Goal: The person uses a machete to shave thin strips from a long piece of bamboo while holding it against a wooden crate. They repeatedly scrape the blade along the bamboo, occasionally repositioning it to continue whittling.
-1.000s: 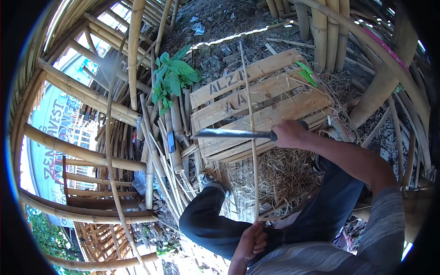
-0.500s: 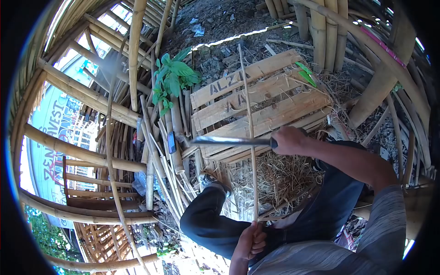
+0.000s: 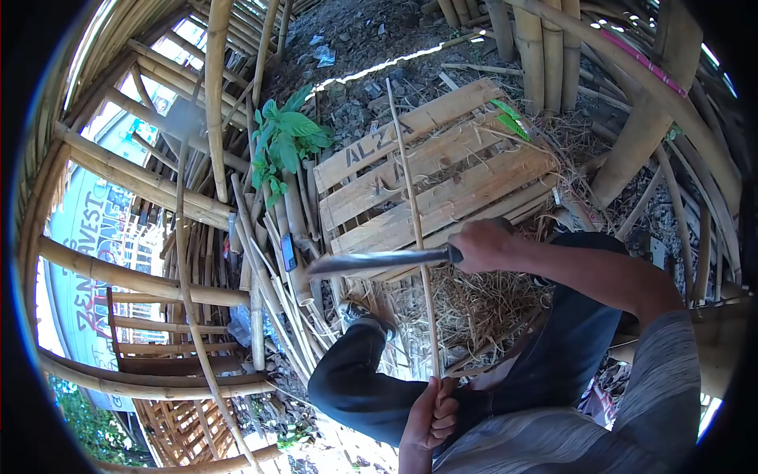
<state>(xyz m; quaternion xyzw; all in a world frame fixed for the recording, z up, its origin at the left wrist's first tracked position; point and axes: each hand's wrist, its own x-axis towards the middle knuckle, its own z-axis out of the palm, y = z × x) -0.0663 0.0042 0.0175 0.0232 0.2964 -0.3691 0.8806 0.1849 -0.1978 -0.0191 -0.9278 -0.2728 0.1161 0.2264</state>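
Observation:
My left hand is closed around the near end of a long thin bamboo strip, close to my lap. The strip runs away from me and its far part lies over a slatted wooden crate with black letters on it. A machete is in my right hand, fingers wrapped round its dark handle. Its blade points left and crosses the strip in this view, near the crate's front edge. Curled shavings lie scattered on the slats.
Straw-like shavings are heaped below the crate. Bamboo pieces and a phone lie to its left, near a leafy green plant. A bamboo pole frame stands at the left, with thick posts at the back right.
My right hand and the machete have shifted slightly left and toward the crate's near edge, the blade tip dipping lower. The view has turned a little; my left hand keeps its hold.

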